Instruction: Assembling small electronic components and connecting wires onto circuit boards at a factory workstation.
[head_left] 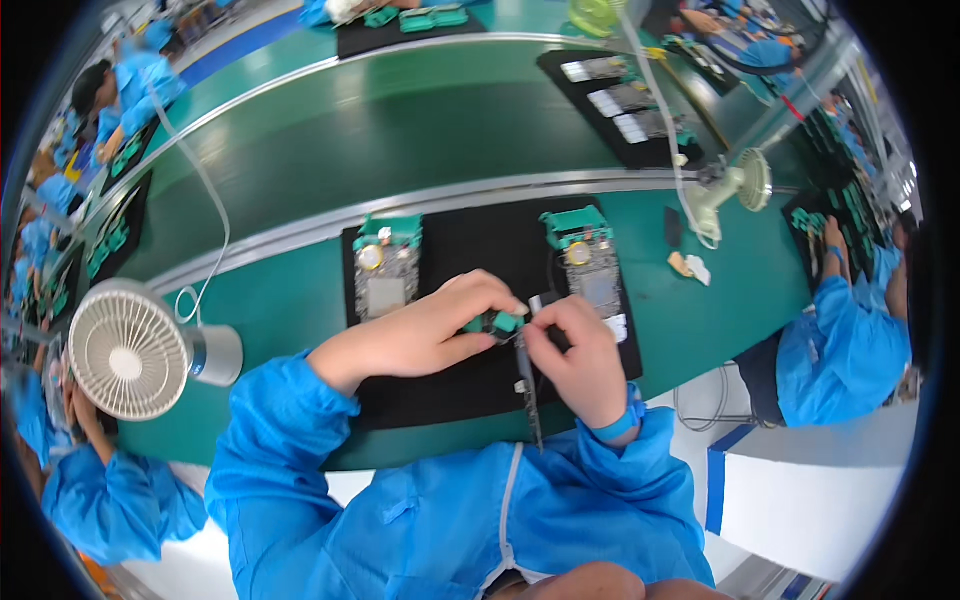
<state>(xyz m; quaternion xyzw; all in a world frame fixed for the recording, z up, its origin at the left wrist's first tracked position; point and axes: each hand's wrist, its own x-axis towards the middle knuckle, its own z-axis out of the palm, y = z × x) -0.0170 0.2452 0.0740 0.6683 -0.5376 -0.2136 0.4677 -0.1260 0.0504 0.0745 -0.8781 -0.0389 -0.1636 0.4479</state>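
Over the black mat, the left hand pinched a small green part while the right hand gripped slim tweezers touching it.

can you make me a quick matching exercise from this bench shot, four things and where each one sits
Things:
1. small green part
2. white desk fan
3. left circuit board
4. right circuit board

Places:
A. on the black mat, past the right hand
B. pinched between both hands
C. on the green bench at the person's left
D. on the black mat, past the left hand

Pairs: 1-B, 2-C, 3-D, 4-A
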